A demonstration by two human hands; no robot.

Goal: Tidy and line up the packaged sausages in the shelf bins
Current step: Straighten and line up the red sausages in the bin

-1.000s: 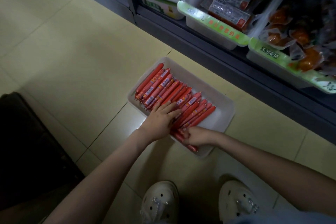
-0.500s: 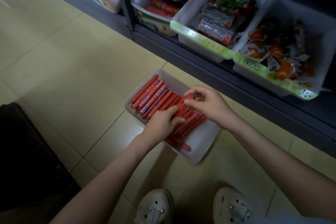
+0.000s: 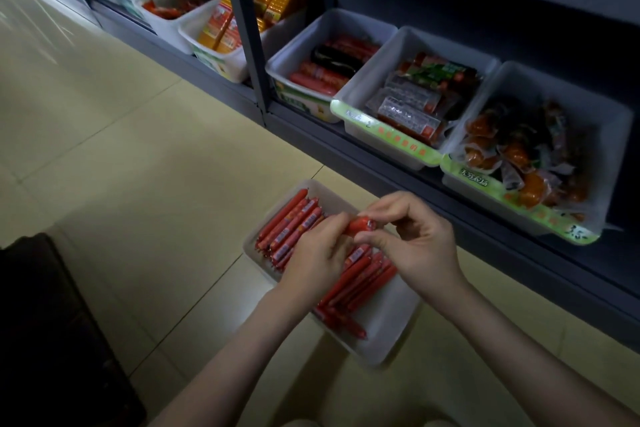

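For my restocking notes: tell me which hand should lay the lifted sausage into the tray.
Probably the right hand: it pinches the sausage and hangs nearer the bare side of the tray. The left hand also grips it but covers the lined-up sausages.

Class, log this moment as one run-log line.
left hand: pinches sausage | right hand: pinches same sausage | place: over floor bin
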